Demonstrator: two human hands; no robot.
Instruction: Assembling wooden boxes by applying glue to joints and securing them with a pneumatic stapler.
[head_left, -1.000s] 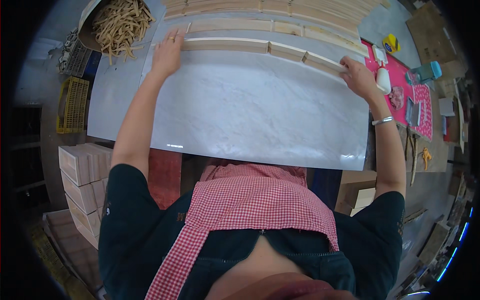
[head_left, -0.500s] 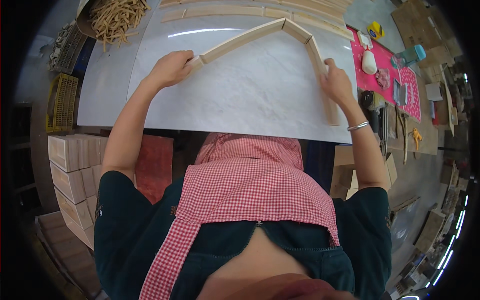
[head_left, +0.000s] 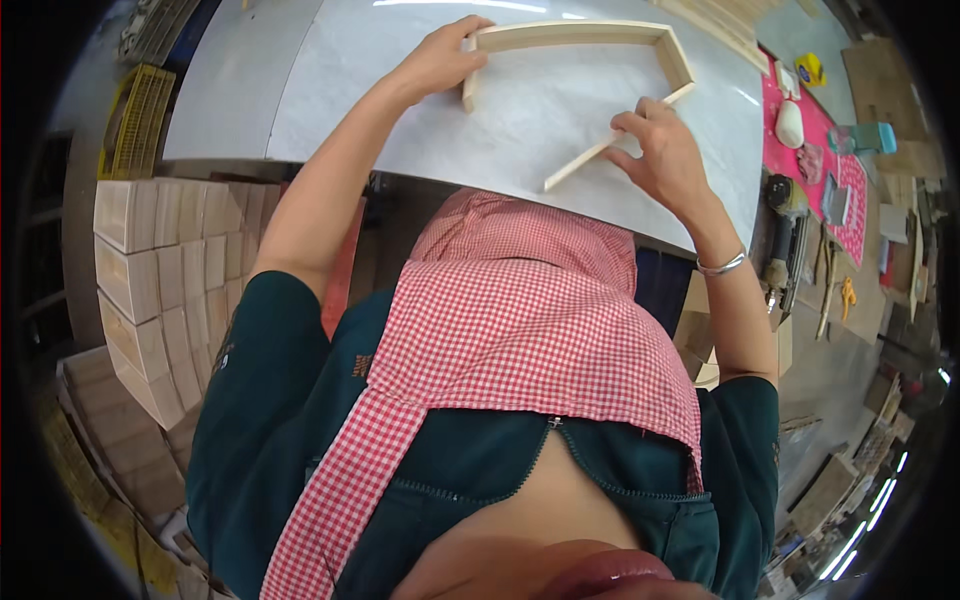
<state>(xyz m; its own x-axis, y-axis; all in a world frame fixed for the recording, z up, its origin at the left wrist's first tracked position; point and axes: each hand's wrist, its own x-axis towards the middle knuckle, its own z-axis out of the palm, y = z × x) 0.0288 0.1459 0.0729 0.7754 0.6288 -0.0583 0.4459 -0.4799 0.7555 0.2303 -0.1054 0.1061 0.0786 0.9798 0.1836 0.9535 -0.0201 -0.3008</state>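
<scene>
A pale wooden strip in jointed sections [head_left: 570, 37] stands on edge on the grey-white marbled tabletop [head_left: 330, 95], bent into an unclosed box frame. Its long side runs along the far part, with short sections turned toward me at both ends. My left hand [head_left: 445, 60] is closed around the left corner. On the right, the fingers of my right hand [head_left: 660, 155] pinch the end section, which slants inward toward the table's front edge. That section's free end is apart from the left one.
More wooden strips [head_left: 715, 30] lie at the far right. Beside them, a pink cloth [head_left: 850, 205] carries a white squeeze bottle [head_left: 790, 125] and a teal bottle [head_left: 872, 138]. Stacked wooden boxes [head_left: 150, 265] and a yellow crate [head_left: 138, 120] stand at the left.
The wooden strip has gone from a wide open bend to a boxier shape, both ends folded inward. My left hand has moved right and away from me. The whole view has shifted.
</scene>
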